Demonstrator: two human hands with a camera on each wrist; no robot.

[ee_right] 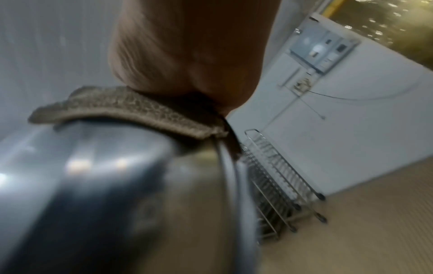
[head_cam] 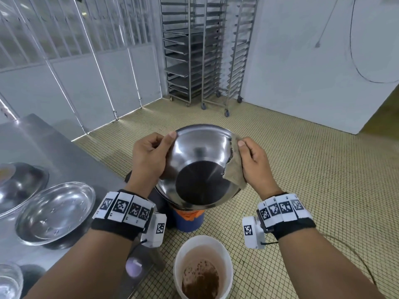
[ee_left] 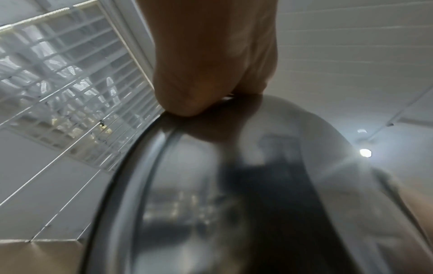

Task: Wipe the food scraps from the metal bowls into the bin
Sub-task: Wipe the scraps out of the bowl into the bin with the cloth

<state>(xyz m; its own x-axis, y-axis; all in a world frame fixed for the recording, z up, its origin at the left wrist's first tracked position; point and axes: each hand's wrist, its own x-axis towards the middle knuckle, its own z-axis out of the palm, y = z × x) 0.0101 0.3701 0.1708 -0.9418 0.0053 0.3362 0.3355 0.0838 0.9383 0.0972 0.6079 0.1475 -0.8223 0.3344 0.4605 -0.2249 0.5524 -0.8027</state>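
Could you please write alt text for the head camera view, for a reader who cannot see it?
Two hands hold a tilted metal bowl above a blue bin: the left hand grips its rim, the right hand presses a tan cloth against it.

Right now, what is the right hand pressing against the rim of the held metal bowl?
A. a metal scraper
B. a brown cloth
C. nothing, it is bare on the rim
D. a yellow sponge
B: the right hand pinches a brown cloth over the right rim of the metal bowl, while the left hand grips the opposite rim bare.
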